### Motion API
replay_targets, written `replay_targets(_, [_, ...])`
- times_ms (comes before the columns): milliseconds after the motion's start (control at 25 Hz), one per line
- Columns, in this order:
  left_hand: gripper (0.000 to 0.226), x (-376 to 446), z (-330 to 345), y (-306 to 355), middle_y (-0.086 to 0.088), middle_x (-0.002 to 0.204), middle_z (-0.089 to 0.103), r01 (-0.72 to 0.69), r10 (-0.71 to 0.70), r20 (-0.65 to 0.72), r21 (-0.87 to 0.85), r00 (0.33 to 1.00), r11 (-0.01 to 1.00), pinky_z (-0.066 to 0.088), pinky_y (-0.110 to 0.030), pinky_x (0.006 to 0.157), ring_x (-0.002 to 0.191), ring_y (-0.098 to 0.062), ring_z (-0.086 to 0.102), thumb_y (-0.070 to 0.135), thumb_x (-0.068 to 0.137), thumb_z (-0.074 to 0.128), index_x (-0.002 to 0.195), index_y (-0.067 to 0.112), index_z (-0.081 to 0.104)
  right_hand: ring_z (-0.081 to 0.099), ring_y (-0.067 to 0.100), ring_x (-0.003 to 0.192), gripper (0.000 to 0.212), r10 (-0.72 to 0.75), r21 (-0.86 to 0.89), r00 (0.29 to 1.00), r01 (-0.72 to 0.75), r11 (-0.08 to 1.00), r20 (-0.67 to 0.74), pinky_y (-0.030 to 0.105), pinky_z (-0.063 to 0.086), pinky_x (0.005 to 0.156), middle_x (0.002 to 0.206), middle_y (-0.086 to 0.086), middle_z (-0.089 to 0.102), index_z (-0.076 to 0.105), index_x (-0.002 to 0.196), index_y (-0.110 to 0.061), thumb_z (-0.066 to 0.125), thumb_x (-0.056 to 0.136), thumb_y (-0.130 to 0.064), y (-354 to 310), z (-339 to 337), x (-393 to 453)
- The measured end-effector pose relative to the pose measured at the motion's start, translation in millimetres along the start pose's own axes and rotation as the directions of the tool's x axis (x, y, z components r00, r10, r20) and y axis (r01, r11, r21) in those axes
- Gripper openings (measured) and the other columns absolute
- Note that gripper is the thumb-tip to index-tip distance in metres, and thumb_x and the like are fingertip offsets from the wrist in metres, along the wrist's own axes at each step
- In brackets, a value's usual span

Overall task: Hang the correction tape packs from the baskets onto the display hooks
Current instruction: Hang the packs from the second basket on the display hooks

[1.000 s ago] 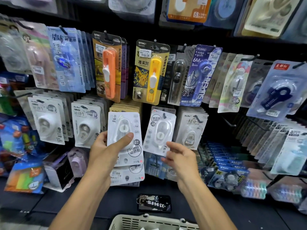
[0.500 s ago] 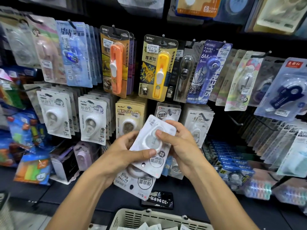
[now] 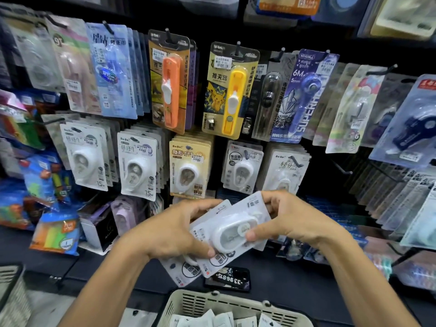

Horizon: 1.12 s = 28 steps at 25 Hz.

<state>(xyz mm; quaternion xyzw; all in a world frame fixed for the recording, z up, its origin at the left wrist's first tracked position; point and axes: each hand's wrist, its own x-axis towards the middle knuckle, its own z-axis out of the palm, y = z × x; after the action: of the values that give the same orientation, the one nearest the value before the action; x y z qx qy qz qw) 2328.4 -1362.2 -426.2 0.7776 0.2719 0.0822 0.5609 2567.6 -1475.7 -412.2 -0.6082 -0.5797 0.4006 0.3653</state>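
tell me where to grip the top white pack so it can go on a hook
Pinch the top pack by its flat card edge beside the raised blister, coming from the right as the right hand does, leaving the hang-hole end free. Where that hole sits is unclear here.

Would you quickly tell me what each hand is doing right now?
Left hand: grips a small stack of correction tape packs.
Right hand: pinches the top pack of that stack.

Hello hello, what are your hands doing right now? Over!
Left hand and right hand both grip white correction tape packs. None hung yet. Basket below. Nothing blocking the hooks.
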Motion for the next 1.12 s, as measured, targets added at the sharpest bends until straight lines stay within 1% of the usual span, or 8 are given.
replay_targets(80, [0.089,0.1,-2.7,-0.1,0.005,0.105,0.076,0.003,-0.003,-0.015,0.038,1.000,0.999,0.065,-0.048,0.070,0.084,-0.025,0.078,-0.004,0.075,0.083,0.123,0.063,0.048,0.075,0.025,0.081,0.045,-0.018,0.103,0.993,0.030,0.994,-0.118,0.032,0.056,0.062,0.100,0.009,0.079,0.075,0.102,-0.029,0.094,0.062,-0.024,7.1,-2.5,-5.3])
replay_targets(160, [0.081,5.0,-6.7,-0.3,0.001,0.106,0.075,-0.017,0.009,-0.193,-0.041,0.981,0.999,0.065,-0.044,0.064,0.083,-0.022,0.078,-0.005,0.077,0.080,0.120,0.057,0.050,0.076,0.027,0.086,0.044,0.009,0.358,0.959,0.098,0.928,-0.284,0.030,0.060,0.060,0.108,0.012,0.077,0.075,0.106,-0.024,0.094,0.066,-0.025,18.0,4.1,-8.2])
replay_targets(280, [0.058,13.9,-11.1,-4.7,0.006,0.101,0.078,-0.153,0.008,-0.505,-0.247,0.863,0.957,0.065,-0.040,0.063,0.079,-0.015,0.078,-0.006,0.078,0.081,0.105,0.042,0.063,0.075,0.027,0.097,0.049,0.164,0.760,0.871,0.295,0.579,-0.463,0.035,0.064,0.066,0.120,0.011,0.074,0.066,0.122,-0.015,0.079,0.075,-0.018,30.0,25.9,-0.2])
replay_targets(400, [0.047,19.8,-7.7,-7.2,0.010,0.092,0.080,-0.209,-0.049,-0.601,-0.352,0.797,0.912,0.063,-0.042,0.072,0.086,-0.019,0.078,-0.007,0.080,0.077,0.104,0.033,0.066,0.076,0.026,0.095,0.047,0.326,0.850,0.799,0.395,0.349,-0.505,0.040,0.064,0.073,0.114,0.010,0.076,0.063,0.125,-0.013,0.073,0.080,-0.006,29.0,42.9,10.5])
replay_targets(560, [0.044,23.2,-4.8,-4.0,0.001,0.095,0.081,-0.302,-0.061,-0.661,-0.421,0.748,0.855,0.062,-0.037,0.069,0.089,-0.021,0.078,-0.013,0.081,0.070,0.104,0.024,0.067,0.077,0.030,0.089,0.040,0.463,0.849,0.745,0.261,0.459,-0.480,0.038,0.064,0.063,0.098,0.009,0.079,0.067,0.117,-0.013,0.080,0.079,-0.010,26.4,70.8,17.5])
replay_targets(800, [0.043,21.4,-3.9,-3.7,-0.001,0.097,0.080,-0.373,-0.047,-0.689,-0.447,0.723,0.813,0.063,-0.039,0.072,0.089,-0.021,0.078,-0.016,0.081,0.069,0.106,0.020,0.066,0.077,0.032,0.085,0.056,0.415,0.856,0.758,0.370,0.362,-0.503,0.037,0.063,0.062,0.107,0.014,0.077,0.067,0.124,-0.013,0.080,0.070,-0.024,16.6,84.2,18.2])
replay_targets(960, [0.045,24.5,-2.4,-5.2,0.003,0.098,0.081,-0.454,0.013,-0.702,-0.448,0.713,0.770,0.062,-0.030,0.069,0.092,-0.017,0.078,-0.013,0.081,0.073,0.108,0.022,0.065,0.077,0.031,0.075,0.050,0.500,0.864,0.741,0.215,0.455,-0.447,0.034,0.061,0.055,0.086,0.010,0.079,0.068,0.111,-0.012,0.085,0.074,-0.041,10.1,90.3,22.7])
replay_targets(1120, [0.046,24.3,-0.6,-4.8,0.003,0.101,0.080,-0.509,0.041,-0.704,-0.471,0.709,0.720,0.061,-0.025,0.065,0.094,-0.016,0.077,-0.011,0.081,0.074,0.109,0.024,0.065,0.071,0.023,0.055,0.042,0.523,0.835,0.675,0.274,0.477,-0.520,0.031,0.059,0.046,0.066,0.005,0.075,0.069,0.100,-0.012,0.083,0.076,-0.044,-2.7,92.8,28.2])
